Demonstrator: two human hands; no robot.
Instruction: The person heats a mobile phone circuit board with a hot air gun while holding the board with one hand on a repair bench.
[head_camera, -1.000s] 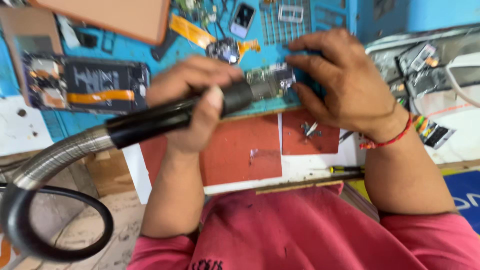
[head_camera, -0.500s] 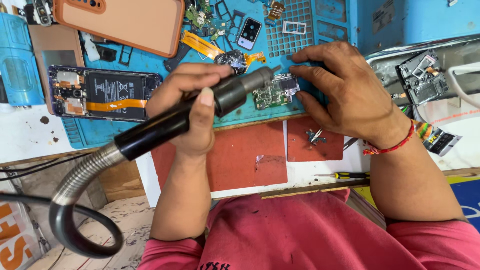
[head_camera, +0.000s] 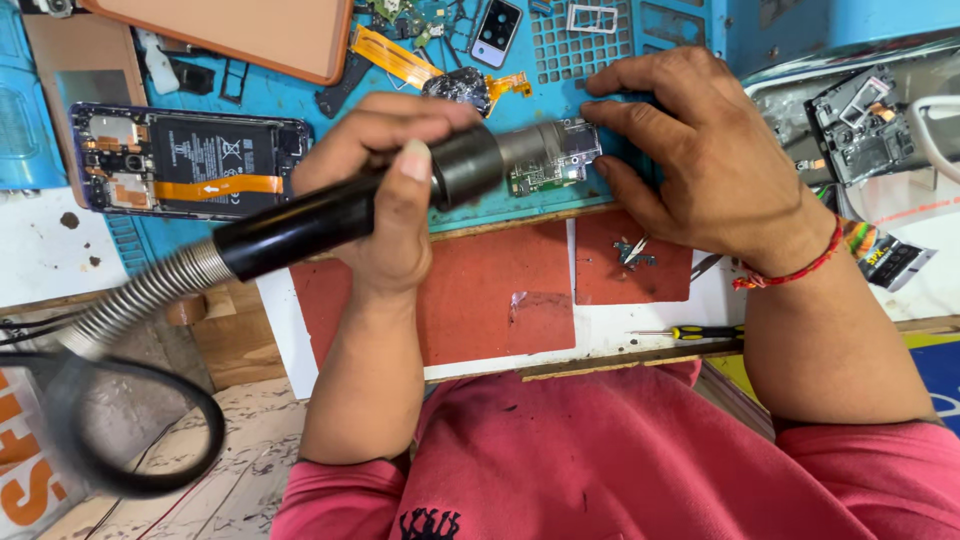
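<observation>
The left hand (head_camera: 385, 190) grips the black hot-air wand with steel nozzle (head_camera: 400, 195), aimed at the small green circuit board (head_camera: 545, 172) on the blue work mat (head_camera: 600, 60). The right hand (head_camera: 700, 160), fingers spread, presses the board's edge.

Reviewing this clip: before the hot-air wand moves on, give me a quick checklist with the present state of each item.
1. Left hand wrapped around the hot-air wand: ok.
2. Nozzle aimed at the green circuit board: ok.
3. Right hand steadying the board on the blue mat: ok, though its fingertips sit close to the nozzle: not ok.
4. Air flowing or hot: cannot tell.
5. Opened phone lies apart from the nozzle: ok.
6. Hose hangs free off the bench edge: ok.
</observation>
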